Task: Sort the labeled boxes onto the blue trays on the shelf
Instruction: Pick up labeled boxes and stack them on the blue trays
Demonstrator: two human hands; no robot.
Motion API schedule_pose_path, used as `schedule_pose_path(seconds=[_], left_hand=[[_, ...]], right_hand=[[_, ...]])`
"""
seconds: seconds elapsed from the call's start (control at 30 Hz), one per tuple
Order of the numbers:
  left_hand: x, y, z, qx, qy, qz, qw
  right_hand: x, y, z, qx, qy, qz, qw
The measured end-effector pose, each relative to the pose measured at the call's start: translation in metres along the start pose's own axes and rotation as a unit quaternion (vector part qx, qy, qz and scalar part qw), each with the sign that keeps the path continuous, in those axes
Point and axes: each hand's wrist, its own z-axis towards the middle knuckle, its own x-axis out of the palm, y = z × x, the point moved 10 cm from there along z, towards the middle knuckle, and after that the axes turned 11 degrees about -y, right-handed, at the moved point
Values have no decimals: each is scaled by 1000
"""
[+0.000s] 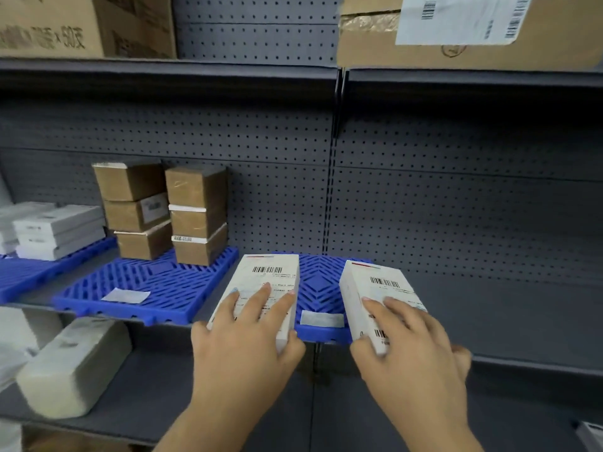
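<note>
Each of my hands holds a white box with a barcode label. My left hand (248, 340) grips the left white box (270, 275), fingers spread over its label. My right hand (411, 347) grips the right white box (372, 285). Both boxes hover over the front of a blue tray (318, 282) on the middle shelf, one at each side of it. A white tag (321, 319) lies on that tray between the boxes. A second blue tray (146, 288) to the left carries two stacks of brown boxes (195, 213) at its back.
A third blue tray (19, 275) at far left holds flat white boxes (58, 231). Large cartons (81, 24) sit on the top shelf. A grey wrapped package (75, 363) lies on the lower shelf. Bare grey shelf (505, 305) extends right of the trays.
</note>
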Motion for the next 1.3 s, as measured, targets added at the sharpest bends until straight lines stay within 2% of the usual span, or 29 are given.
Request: schedule_pose_path(seconds=[0.53,0.9,1.3], left_hand=[[149,-7,176,-21,61,-40,997],[206,-5,196,-2,86,-16,996],[222,-4,203,18,142,36,989]], right_hand=[[145,-6,171,56,64,-50,995],[201,-1,197,54,125,-86,987],[202,-4,197,51,116,-78,989]])
